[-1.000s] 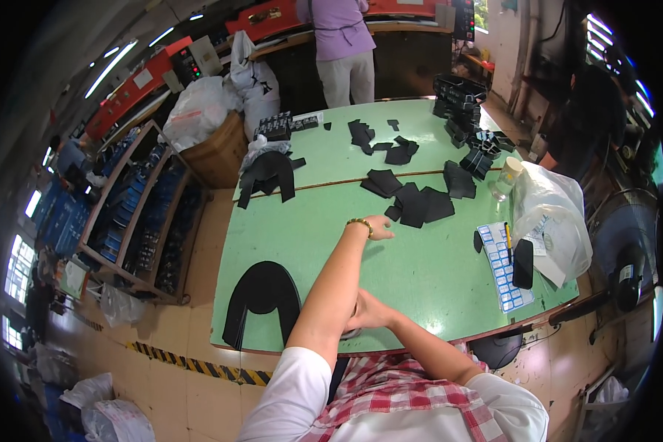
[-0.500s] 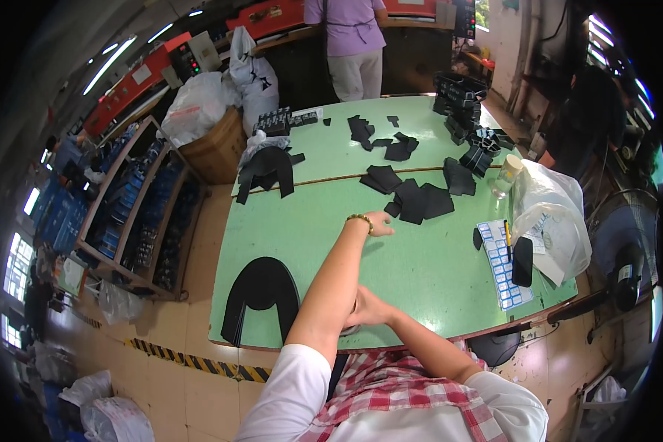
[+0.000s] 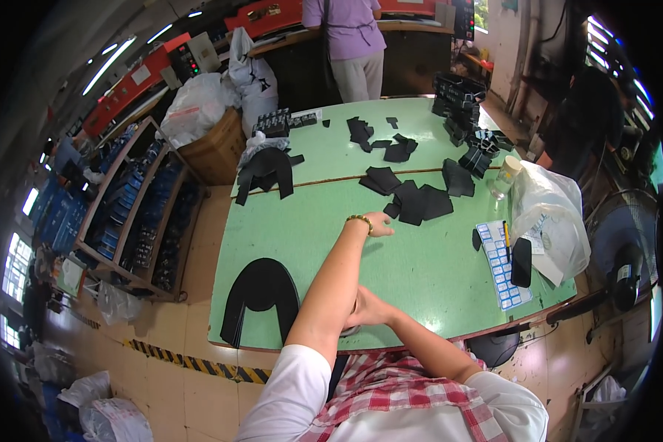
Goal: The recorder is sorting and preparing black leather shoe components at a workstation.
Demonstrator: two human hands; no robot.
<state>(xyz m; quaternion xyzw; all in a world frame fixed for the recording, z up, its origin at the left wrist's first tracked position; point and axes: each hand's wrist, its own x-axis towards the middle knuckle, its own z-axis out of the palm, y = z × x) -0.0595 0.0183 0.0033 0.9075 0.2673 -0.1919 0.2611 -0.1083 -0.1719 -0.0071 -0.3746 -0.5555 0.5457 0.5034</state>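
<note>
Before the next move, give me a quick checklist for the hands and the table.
1. Left hand near the loose black pieces: ok.
2. Right hand free of any object: cannot tell, left forearm partly hides it.
3. Curved black stack well back from the near edge of the table: not ok, its tips reach that edge.
4. Phone clear of both hands: ok.
5. Lid on the jar: ok.
</note>
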